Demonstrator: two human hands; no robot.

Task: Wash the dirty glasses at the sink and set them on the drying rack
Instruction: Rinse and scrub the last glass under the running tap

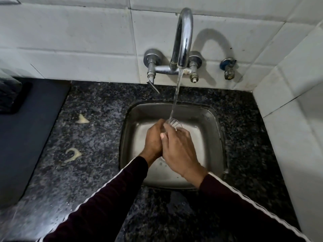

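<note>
Glass (173,124) mostly hidden at frame centre, gripped by left hand (153,138) and right hand (180,149) over sink (215,137), only rim visible under tap stream (176,95).

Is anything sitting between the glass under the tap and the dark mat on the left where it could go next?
Nothing visible blocks it. Both hands, left hand and right hand, hold the glass over the sink. Only two pale scraps lie flat on the counter before the mat.

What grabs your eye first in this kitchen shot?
The water stream pouring from the chrome tap into a clear glass, held over the steel sink by the left hand and right hand. Pale scraps lie on the dark counter, left.
</note>
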